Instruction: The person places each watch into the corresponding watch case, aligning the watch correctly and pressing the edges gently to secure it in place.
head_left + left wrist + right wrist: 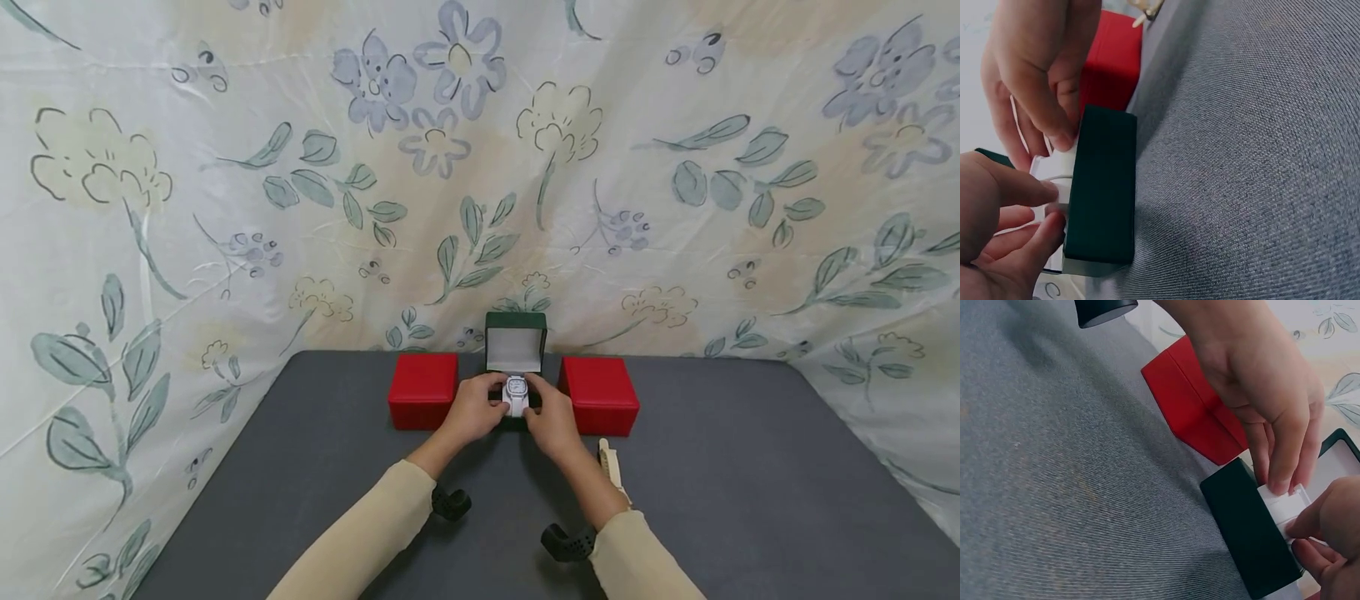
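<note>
Cream sleeves [367, 533] reach away from us, a pale strap [611, 468] lying beside the right forearm. Our left hand [472, 408] and right hand [553, 418] pinch at opposite sides of a white watch [517, 387]; which fingers bear on it directly, we cannot tell. It sits between them in the mouth of the green box [1102, 187], neither hand nearer, its long axis running straight away from us toward the raised lid [516, 319]. Red boxes [598, 396] flank the hands; flowered cloth [360, 242] hangs behind.
</note>
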`<state>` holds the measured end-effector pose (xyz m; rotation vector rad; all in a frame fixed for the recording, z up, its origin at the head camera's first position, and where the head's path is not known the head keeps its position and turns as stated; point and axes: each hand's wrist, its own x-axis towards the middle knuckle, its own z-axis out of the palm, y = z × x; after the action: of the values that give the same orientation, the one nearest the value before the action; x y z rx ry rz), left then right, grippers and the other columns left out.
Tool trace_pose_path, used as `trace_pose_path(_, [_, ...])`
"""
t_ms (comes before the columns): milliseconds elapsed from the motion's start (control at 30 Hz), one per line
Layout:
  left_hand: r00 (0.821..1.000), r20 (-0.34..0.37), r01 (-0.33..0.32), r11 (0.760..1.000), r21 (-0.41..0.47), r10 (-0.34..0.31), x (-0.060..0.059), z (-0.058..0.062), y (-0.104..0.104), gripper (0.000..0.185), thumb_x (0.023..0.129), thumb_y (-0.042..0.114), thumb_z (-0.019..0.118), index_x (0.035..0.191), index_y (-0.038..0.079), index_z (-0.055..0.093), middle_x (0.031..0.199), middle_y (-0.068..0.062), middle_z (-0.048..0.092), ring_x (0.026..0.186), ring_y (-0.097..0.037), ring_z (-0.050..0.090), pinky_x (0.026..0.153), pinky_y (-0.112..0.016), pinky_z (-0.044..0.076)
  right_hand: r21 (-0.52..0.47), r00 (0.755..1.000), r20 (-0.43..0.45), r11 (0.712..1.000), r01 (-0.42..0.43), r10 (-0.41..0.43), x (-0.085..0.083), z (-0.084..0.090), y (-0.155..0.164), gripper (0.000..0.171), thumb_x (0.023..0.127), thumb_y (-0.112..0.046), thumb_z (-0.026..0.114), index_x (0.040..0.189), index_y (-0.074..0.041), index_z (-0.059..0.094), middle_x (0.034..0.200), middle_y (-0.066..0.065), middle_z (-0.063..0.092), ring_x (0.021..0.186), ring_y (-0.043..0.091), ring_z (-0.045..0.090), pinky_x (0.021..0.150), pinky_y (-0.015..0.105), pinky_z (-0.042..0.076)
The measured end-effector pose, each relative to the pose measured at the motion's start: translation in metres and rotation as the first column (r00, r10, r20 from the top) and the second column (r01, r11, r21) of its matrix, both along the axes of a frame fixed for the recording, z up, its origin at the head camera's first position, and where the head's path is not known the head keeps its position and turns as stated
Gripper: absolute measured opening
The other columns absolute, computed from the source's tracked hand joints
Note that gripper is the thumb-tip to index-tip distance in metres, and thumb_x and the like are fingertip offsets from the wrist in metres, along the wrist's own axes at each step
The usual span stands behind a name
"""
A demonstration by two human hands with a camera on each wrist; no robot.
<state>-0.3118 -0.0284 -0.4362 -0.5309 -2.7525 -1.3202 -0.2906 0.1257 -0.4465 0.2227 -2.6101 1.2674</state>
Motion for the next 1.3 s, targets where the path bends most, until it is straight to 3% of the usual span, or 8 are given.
trace_pose_path(233, [0.999, -0.043, -0.025, 0.987, -0.159, 0.018, -0.002, 0.004, 0.006, 0.048, 0.083, 0.005, 0.073, 0.129, 0.004, 0.059, 0.121, -0.013, 0.068, 0.104, -0.022, 0.066, 0.086, -0.034, 0.057, 0.084, 1.0, -0.021, 0.996, 0.01, -0.009, -0.003, 0.004, 0.002, 0.055, 0.08, 0.006, 0.069, 0.133, -0.001, 0.054, 0.127, 0.019, 0.063, 0.109, 0.031, 0.064, 0.089, 0.046, 0.054])
trace_pose_path(367, [0.998, -0.057, -0.048, 0.981, -0.186, 0.038, -0.003, 0.003, 0.007, 0.056, 0.084, 0.01, 0.074, 0.135, 0.003, 0.053, 0.126, -0.011, 0.066, 0.118, -0.031, 0.058, 0.1, -0.046, 0.048, 0.09, 1.0, -0.017, 0.996, 0.018, -0.016, -0.004, 0.003, 0.003, 0.055, 0.081, 0.004, 0.069, 0.133, -0.002, 0.054, 0.127, 0.019, 0.063, 0.107, 0.03, 0.063, 0.089, 0.045, 0.053])
trace_pose_path(533, [0.999, -0.052, -0.016, 0.984, -0.179, 0.007, -0.004, 0.001, 0.004, 0.059, 0.084, 0.012, 0.073, 0.137, 0.003, 0.049, 0.131, -0.011, 0.062, 0.122, -0.03, 0.057, 0.105, -0.046, 0.045, 0.066, 1.0, -0.005, 0.998, 0.023, -0.022, 0.002, -0.002, 0.004, 0.057, 0.083, -0.001, 0.071, 0.136, -0.004, 0.052, 0.135, 0.018, 0.058, 0.103, 0.029, 0.066, 0.087, 0.044, 0.055])
trace_pose_path(700, [0.998, -0.054, -0.026, 0.998, -0.063, 0.023, -0.008, 0.007, 0.001, 0.054, 0.086, 0.006, 0.069, 0.136, 0.001, 0.05, 0.134, -0.015, 0.059, 0.118, -0.03, 0.059, 0.097, -0.042, 0.052, 0.018, 0.997, -0.053, 0.998, 0.054, -0.053, 0.012, -0.005, 0.003, 0.056, 0.082, -0.003, 0.073, 0.135, -0.004, 0.053, 0.139, 0.016, 0.055, 0.128, 0.032, 0.053, 0.108, 0.05, 0.041])
trace_pose_path(800, [0.99, -0.07, -0.117, 0.992, 0.04, 0.119, -0.01, 0.017, 0.001, 0.044, 0.088, 0.007, 0.063, 0.131, 0.001, 0.054, 0.128, -0.016, 0.062, 0.112, -0.031, 0.06, 0.093, -0.042, 0.054, 0.001, 0.996, -0.061, 0.998, 0.065, -0.065, 0.017, -0.006, 0.002, 0.054, 0.083, -0.004, 0.073, 0.134, -0.003, 0.053, 0.141, 0.017, 0.053, 0.131, 0.033, 0.051, 0.109, 0.051, 0.039])
trace_pose_path(933, [0.958, -0.07, -0.263, 0.949, 0.175, 0.278, -0.018, 0.03, 0.004, 0.036, 0.09, 0.014, 0.061, 0.123, 0.001, 0.057, 0.119, -0.018, 0.064, 0.105, -0.032, 0.062, 0.09, -0.045, 0.053, -0.019, 0.997, -0.034, 0.997, 0.07, -0.071, 0.019, -0.009, 0.001, 0.051, 0.086, -0.008, 0.07, 0.134, -0.002, 0.053, 0.146, 0.019, 0.047, 0.133, 0.036, 0.047, 0.109, 0.053, 0.038])
trace_pose_path(1100, [0.929, -0.011, -0.359, 0.906, 0.226, 0.371, -0.033, 0.047, 0.007, 0.046, 0.093, 0.034, 0.058, 0.127, 0.004, 0.054, 0.127, -0.016, 0.059, 0.112, -0.031, 0.058, 0.095, -0.045, 0.05, -0.052, 0.997, 0.01, 0.996, 0.076, -0.076, 0.018, -0.014, 0.0, 0.055, 0.088, -0.012, 0.068, 0.138, 0.001, 0.048, 0.149, 0.023, 0.041, 0.136, 0.038, 0.043, 0.111, 0.054, 0.036])
trace_pose_path(1300, [0.926, 0.185, -0.36, 0.916, 0.177, 0.328, -0.054, 0.061, 0.008, 0.059, 0.096, 0.051, 0.049, 0.139, 0.01, 0.048, 0.143, -0.014, 0.049, 0.128, -0.031, 0.048, 0.107, -0.047, 0.042, -0.064, 0.993, 0.08, 0.993, 0.097, -0.092, 0.015, -0.019, 0.0, 0.072, 0.086, -0.018, 0.071, 0.145, 0.003, 0.036, 0.146, 0.024, 0.044, 0.13, 0.038, 0.048, 0.108, 0.052, 0.04])
